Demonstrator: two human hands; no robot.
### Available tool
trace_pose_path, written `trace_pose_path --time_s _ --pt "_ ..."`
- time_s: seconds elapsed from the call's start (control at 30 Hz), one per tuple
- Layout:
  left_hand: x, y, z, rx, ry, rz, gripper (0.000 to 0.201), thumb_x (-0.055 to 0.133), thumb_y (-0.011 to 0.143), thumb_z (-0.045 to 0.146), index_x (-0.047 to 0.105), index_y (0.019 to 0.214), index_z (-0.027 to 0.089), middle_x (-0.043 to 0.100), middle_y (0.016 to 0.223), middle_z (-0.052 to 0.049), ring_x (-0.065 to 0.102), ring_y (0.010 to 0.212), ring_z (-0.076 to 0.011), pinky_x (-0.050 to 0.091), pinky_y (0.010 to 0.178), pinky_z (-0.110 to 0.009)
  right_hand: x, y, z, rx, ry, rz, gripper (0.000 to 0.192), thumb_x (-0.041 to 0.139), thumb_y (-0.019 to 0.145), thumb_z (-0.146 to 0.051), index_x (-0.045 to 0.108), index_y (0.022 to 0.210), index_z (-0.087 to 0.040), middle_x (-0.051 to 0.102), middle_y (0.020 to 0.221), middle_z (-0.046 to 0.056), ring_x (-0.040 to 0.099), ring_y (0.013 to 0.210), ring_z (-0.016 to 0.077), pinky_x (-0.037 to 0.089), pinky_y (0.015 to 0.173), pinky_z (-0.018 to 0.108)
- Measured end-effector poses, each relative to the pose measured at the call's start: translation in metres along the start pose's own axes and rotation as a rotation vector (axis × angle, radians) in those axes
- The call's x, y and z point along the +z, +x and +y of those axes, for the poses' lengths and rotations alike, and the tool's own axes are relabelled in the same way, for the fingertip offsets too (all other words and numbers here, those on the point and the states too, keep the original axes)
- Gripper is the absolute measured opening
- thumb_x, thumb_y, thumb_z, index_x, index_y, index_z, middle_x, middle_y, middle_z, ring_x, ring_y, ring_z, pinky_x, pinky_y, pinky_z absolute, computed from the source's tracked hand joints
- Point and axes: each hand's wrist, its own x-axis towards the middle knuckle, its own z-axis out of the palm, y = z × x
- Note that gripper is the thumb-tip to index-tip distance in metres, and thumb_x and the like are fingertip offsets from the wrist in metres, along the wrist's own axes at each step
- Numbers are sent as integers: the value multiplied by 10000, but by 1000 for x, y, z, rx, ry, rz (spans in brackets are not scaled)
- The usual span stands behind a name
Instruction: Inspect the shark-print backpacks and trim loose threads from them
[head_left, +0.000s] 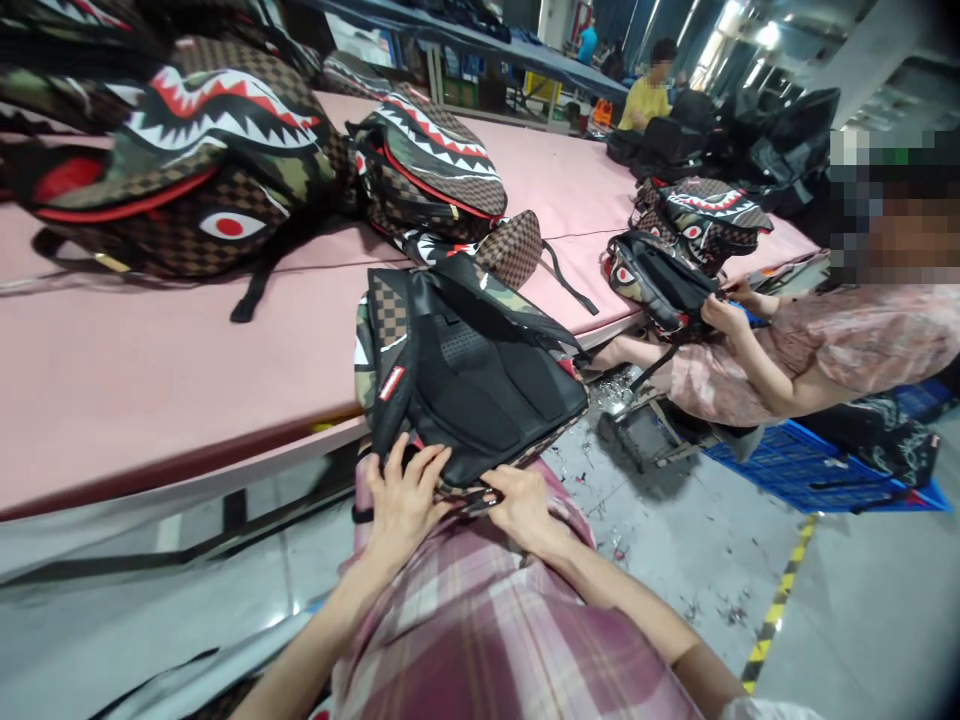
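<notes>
We had the backpack [469,375] lying back-panel up, its lower end hanging over the near edge of the pink table [150,380] and resting toward our lap. Our left hand [405,500] pressed on the bottom edge of the bag, fingers spread and curled over the black padding. Our right hand [521,505] pinched the bag's lower seam just beside it, fingers closed on the fabric; whether a small tool sat in that grip we could not tell. The two hands lay close together, nearly touching.

Behind the bag the table held two more shark-mouth backpacks [187,160] [431,165], the nearer one almost touching ours, so room ahead was tight. To the left the tabletop lay bare along its edge. On our right a co-worker's hands [724,310] held another bag [660,285] at the table's edge, well apart from ours, with grey floor [675,560] and a blue crate [810,470] between.
</notes>
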Motion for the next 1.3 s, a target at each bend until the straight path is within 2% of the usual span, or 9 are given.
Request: trace_pose_path --time_s 0.33,0.43,0.5,0.67,0.77,0.87,1.0,1.1,1.3 --pt "4 5 29 -57 22 66 518 538 796 247 422 1291 145 576 1214 -191 271 1323 -359 22 1011 -648 5 3 6 -74 -7 170 182 494 784 -186 669 821 -218 602 703 13 519 604 137 332 563 249" --pt "-10 3 17 -67 34 57 496 555 803 286 451 1272 161 585 1213 -176 328 1297 -346 -3 1018 -634 -21 7 38 14 27 284 209 458 749 -151 656 793 -200 619 718 23 539 643 147 360 602 247" --pt "-23 -2 5 -74 60 66 464 552 806 309 487 1239 157 600 1193 -173 356 1280 -345 4 1023 -626 -40 7 66 221 68 408 223 427 755 -164 648 764 -188 631 714 30 551 664 159 373 622 252" --pt "-49 -24 -22 -98 66 -50 398 564 768 335 575 1130 172 620 1173 -142 422 1217 -372 63 1018 -644 -57 12 114 339 322 263 225 488 758 -309 652 724 -159 639 694 37 548 662 175 384 628 266" --pt "-57 -31 -21 -288 -117 -135 335 554 761 378 629 1037 204 647 1132 -112 494 1151 -354 223 1012 -599 -55 27 121 375 545 212 319 532 746 -405 659 846 -129 660 778 62 559 698 182 407 656 279" --pt "-50 -16 -11 -626 -527 -107 448 480 808 404 531 1195 183 613 1179 -135 552 1106 -273 413 944 -445 -49 47 122 413 528 202 437 609 697 -449 634 993 -129 652 827 64 551 714 181 411 684 294" --pt "-22 45 -15 -1116 -903 134 573 407 852 386 310 1352 124 395 1388 -191 430 1247 -243 421 960 -389 -30 65 120 461 501 285 448 613 694 -463 614 995 -131 627 796 52 521 654 160 412 656 290" --pt "-8 80 -27 -1193 -910 238 480 358 882 368 345 1324 179 431 1363 -145 428 1245 -217 399 981 -394 -17 65 119 455 534 321 440 598 705 -461 596 1001 -135 618 823 50 508 650 147 415 649 279" --pt "-7 25 13 -1352 -1037 209 472 520 812 312 418 1266 232 583 1165 -126 552 1101 -225 461 882 -395 -18 61 123 488 564 312 442 580 732 -464 569 1034 -142 612 818 51 537 691 165 423 665 285"
